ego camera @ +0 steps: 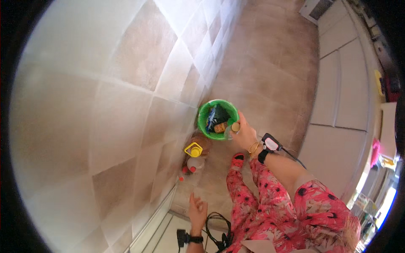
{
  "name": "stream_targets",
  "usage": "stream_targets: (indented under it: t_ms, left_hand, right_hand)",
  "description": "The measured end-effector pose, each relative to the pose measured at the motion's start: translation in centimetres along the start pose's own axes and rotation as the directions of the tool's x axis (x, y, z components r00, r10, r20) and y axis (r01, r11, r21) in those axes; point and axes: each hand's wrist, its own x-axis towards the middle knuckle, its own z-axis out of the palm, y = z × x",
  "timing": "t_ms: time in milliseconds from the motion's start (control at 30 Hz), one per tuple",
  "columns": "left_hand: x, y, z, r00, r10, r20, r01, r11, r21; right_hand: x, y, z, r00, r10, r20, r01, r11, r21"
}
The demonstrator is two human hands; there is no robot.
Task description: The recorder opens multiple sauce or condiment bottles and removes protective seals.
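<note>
A green plastic bucket (202,126) stands on the tiled floor against the tiled wall, holding dark material, a blue wrapper and an orange-brown packet. At its right rim my right hand (246,134) holds a clear glass jar or bottle with a gold-coloured cap (235,127); fingers partly hide it. Below the bucket stands a large bottle with a yellow cap and handle (194,150). Beside that are a translucent bottle (196,162) and small red caps (184,170). My left hand (198,208) is in the air at the bottom, fingers partly curled and apart, with nothing in it.
White cabinets (338,95) and a countertop with various items line the right side. The tiled wall (126,126) fills the left. A coiled black cable (218,216) hangs near my left wrist. My foot in a red shoe (237,160) is just below the bucket.
</note>
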Motion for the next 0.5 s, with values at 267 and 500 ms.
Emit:
stream_targets:
  t_ms: [267, 500]
  left_hand:
    - [-0.3, -10.9, 7.0, 0.95, -0.311, -0.012, 0.301, 0.931, -0.207]
    - [3.2, -7.6, 6.5, 0.975, -0.215, 0.058, 0.218, 0.975, -0.039]
  right_hand:
    - [12.2, 13.6, 12.4, 0.96, 0.279, 0.035, -0.281, 0.957, 0.068]
    - [11.1, 18.9, 10.5, 0.942, 0.27, 0.199, -0.288, 0.955, 0.068]
